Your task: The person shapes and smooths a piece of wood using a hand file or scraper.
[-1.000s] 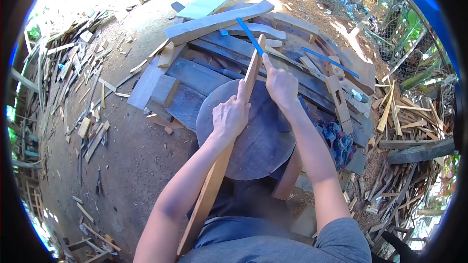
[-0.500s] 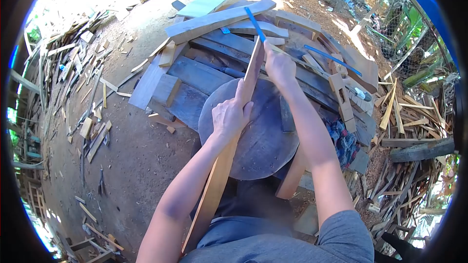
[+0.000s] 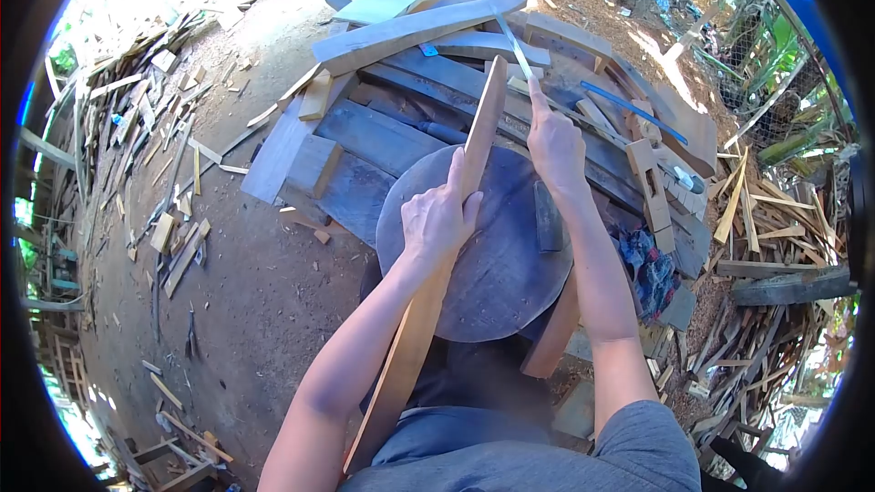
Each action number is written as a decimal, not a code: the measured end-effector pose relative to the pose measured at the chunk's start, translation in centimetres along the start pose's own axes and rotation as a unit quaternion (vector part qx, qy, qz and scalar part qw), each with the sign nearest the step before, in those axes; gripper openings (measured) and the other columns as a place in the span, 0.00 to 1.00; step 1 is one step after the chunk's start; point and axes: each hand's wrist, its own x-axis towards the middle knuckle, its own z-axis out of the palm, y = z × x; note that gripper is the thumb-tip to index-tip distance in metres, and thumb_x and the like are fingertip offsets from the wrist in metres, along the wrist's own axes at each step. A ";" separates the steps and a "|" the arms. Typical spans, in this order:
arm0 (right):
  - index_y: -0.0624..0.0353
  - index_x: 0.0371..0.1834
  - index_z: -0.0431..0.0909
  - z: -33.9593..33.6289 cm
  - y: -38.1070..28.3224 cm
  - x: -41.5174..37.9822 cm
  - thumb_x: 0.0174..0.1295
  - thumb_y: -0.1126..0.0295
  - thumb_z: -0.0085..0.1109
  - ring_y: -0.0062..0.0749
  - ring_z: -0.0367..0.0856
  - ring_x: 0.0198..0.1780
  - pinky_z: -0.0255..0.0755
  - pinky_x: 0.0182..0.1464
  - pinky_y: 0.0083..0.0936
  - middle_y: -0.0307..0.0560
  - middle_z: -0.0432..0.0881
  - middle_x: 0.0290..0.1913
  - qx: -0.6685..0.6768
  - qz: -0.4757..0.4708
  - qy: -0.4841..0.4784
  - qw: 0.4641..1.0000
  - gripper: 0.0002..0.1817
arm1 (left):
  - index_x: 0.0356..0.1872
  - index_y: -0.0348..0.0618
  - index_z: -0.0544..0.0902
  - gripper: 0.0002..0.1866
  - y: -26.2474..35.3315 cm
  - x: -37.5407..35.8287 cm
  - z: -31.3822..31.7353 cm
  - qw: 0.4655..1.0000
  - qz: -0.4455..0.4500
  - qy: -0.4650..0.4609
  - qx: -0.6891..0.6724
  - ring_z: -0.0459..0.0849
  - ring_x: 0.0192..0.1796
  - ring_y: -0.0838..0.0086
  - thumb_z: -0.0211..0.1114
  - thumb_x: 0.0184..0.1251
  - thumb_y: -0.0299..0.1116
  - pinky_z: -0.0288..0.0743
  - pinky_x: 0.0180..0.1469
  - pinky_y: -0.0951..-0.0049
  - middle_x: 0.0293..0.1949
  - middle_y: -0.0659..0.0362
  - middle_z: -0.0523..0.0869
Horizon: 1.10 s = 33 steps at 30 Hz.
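A long, tapering wooden plank [image 3: 416, 328] runs from my lap up across a round wooden block [image 3: 510, 301]. My left hand [image 3: 436, 223] is wrapped round the plank's middle, index finger stretched along it and thumb on the right side. The plank's narrow end points away from me. Just right of that end, my right hand [image 3: 556, 148] grips a long narrow knife-like blade [image 3: 516, 47] by its near end, the index finger laid along it. The blade points forward and is apart from the plank; its handle is hidden in the fist.
Planks surround the far side of the block, including a thick pale plank [image 3: 419, 32]. A dark block [image 3: 548, 217] rests on the round block. A blue strip [image 3: 633, 112], a slotted wood piece [image 3: 648, 184] and a patterned cloth [image 3: 649, 273] lie right. Scrap wood [image 3: 187, 258] litters the ground.
My right hand has moved right and a little nearer to me with the blade, away from the plank's end. The blade has turned from blue to pale. My left hand keeps its hold.
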 end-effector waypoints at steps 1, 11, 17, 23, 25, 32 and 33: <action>0.38 0.79 0.65 -0.4 -0.3 0.1 0.68 0.72 0.48 0.56 0.90 0.36 0.84 0.40 0.49 0.59 0.87 0.31 0.000 -0.030 0.015 0.999 0.33 | 0.79 0.50 0.59 0.40 -0.1 0.0 0.1 1.000 -0.004 -0.006 -0.008 0.89 0.30 0.48 0.64 0.70 0.48 0.82 0.34 0.48 0.29 0.47 0.89; 0.35 0.74 0.72 2.4 -1.5 4.3 0.70 0.70 0.48 0.53 0.90 0.36 0.85 0.39 0.47 0.60 0.88 0.34 -0.013 -0.072 0.002 0.997 0.29 | 0.80 0.54 0.58 0.40 -0.1 0.1 0.2 1.000 -0.002 0.003 0.008 0.89 0.31 0.48 0.63 0.70 0.49 0.82 0.35 0.49 0.30 0.46 0.89; 0.36 0.73 0.74 0.8 -2.3 1.1 0.69 0.70 0.50 0.51 0.90 0.33 0.85 0.37 0.45 0.58 0.88 0.31 -0.072 -0.109 -0.020 0.991 0.28 | 0.80 0.55 0.57 0.40 -0.6 -0.1 0.8 1.000 -0.003 0.005 0.002 0.89 0.32 0.47 0.63 0.70 0.49 0.82 0.37 0.48 0.30 0.45 0.90; 0.42 0.70 0.74 2.7 -2.5 6.7 0.73 0.68 0.48 0.49 0.91 0.34 0.85 0.35 0.42 0.53 0.90 0.32 -0.093 -0.100 0.014 0.991 0.23 | 0.80 0.56 0.57 0.41 0.2 -0.1 -0.1 1.000 -0.022 -0.010 0.003 0.90 0.34 0.47 0.64 0.69 0.48 0.82 0.38 0.48 0.32 0.45 0.90; 0.42 0.71 0.74 1.8 -2.2 4.8 0.73 0.68 0.48 0.48 0.91 0.34 0.85 0.36 0.42 0.52 0.90 0.32 -0.091 -0.111 0.005 0.990 0.24 | 0.80 0.56 0.57 0.41 0.3 0.1 0.2 1.000 -0.020 -0.004 0.000 0.90 0.35 0.47 0.64 0.69 0.48 0.82 0.38 0.48 0.33 0.46 0.90; 0.38 0.72 0.74 1.6 -1.6 5.2 0.71 0.70 0.48 0.51 0.91 0.38 0.85 0.41 0.45 0.56 0.89 0.34 -0.065 -0.106 0.007 0.992 0.26 | 0.80 0.55 0.59 0.41 0.4 -0.1 0.5 1.000 -0.007 0.013 -0.010 0.90 0.35 0.47 0.65 0.69 0.48 0.82 0.39 0.48 0.34 0.45 0.91; 0.38 0.71 0.75 2.1 -1.6 6.8 0.71 0.69 0.48 0.52 0.91 0.38 0.85 0.42 0.46 0.56 0.89 0.35 -0.074 -0.089 0.023 0.993 0.26 | 0.80 0.55 0.59 0.41 0.6 -0.1 0.2 1.000 -0.018 0.003 -0.005 0.90 0.35 0.48 0.65 0.68 0.48 0.82 0.38 0.48 0.34 0.45 0.91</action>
